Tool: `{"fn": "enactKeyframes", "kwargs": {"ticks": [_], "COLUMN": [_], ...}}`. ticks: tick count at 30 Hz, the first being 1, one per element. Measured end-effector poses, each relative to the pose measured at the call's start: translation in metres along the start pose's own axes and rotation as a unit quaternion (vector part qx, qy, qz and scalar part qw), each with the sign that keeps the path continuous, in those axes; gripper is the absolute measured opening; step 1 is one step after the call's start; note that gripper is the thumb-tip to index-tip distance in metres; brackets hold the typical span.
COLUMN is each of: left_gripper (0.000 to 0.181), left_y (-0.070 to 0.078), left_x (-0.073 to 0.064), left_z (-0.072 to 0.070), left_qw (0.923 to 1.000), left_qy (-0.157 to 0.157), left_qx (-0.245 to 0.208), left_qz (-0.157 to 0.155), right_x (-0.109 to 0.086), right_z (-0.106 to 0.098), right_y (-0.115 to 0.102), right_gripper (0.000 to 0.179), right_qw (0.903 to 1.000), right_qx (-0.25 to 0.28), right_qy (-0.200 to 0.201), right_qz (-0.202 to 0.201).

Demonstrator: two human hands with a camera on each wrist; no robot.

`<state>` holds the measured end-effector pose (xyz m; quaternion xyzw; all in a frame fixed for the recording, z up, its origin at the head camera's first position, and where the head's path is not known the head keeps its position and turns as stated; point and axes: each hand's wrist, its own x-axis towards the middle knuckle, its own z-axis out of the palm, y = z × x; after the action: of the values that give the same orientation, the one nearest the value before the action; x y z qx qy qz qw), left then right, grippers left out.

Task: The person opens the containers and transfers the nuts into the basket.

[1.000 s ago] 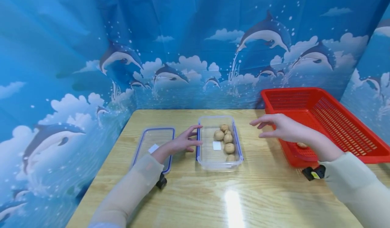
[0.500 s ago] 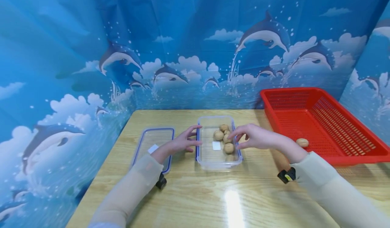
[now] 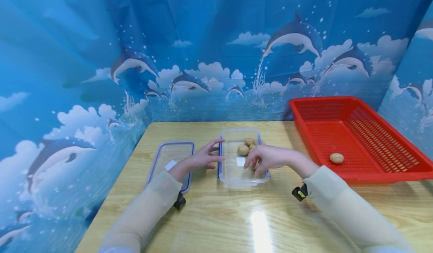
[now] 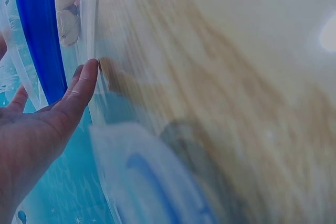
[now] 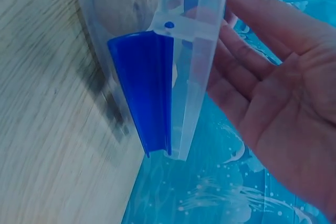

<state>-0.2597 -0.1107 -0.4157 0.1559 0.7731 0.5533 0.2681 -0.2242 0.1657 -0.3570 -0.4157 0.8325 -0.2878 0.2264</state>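
Held the left hand [image 3: 205,157] open at the left wall of a clear plastic box [image 3: 231,172], with thumb and fingers spread apart. Saw a broad blue latch [image 4: 42,40] beside those fingers in the left wrist view. Held the right hand [image 3: 267,157] over the box's right wall, with fingers bent down among the walnuts [image 3: 243,150] inside. Could not tell about a grip on any walnut, with the fingertips partly hidden in the head view and behind the box in the right wrist view.

Found the box around the middle of the worktop [image 3: 209,223], nearer the back edge than the front, with the walnuts gathered toward its right side and a white label [image 3: 240,161] on its floor. Noted a clear lid [image 3: 176,153] with a blue rim lying flat between the box and the worktop's left edge, partly beneath the left forearm. Found a red basket [image 3: 338,132] toward the right end of the worktop's back edge, with a lone walnut [image 3: 336,158] in its front left part. Saw a blue dolphin-print backdrop [image 3: 203,38] behind the back edge and a bright reflection [image 3: 260,230] toward the front edge.
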Motion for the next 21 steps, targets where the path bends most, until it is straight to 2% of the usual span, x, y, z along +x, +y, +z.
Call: {"fn": "enactKeyframes", "kwargs": {"ticks": [7, 14, 18, 21], "left_gripper": [0.069, 0.068, 0.068, 0.068], "left_y": [-0.001, 0.000, -0.001, -0.001], "left_x": [0.001, 0.000, 0.000, 0.001], "left_z": [0.000, 0.000, 0.001, 0.000], "left_qw": [1.0000, 1.0000, 1.0000, 1.0000], "left_qy": [0.002, 0.003, 0.003, 0.000], "left_qx": [-0.001, -0.007, -0.007, -0.004], "left_qz": [-0.002, -0.002, -0.004, -0.003], "right_x": [0.009, 0.020, 0.024, 0.025], "right_z": [0.001, 0.005, 0.007, 0.009], "right_y": [0.002, 0.004, 0.004, 0.005], "right_gripper": [0.030, 0.035, 0.038, 0.032], "right_qw": [0.9987, 0.9927, 0.9891, 0.9898], "right_qx": [-0.038, -0.078, -0.097, -0.097], "right_qy": [-0.034, -0.083, -0.091, -0.078], "right_qz": [-0.001, 0.041, 0.064, 0.070]}}
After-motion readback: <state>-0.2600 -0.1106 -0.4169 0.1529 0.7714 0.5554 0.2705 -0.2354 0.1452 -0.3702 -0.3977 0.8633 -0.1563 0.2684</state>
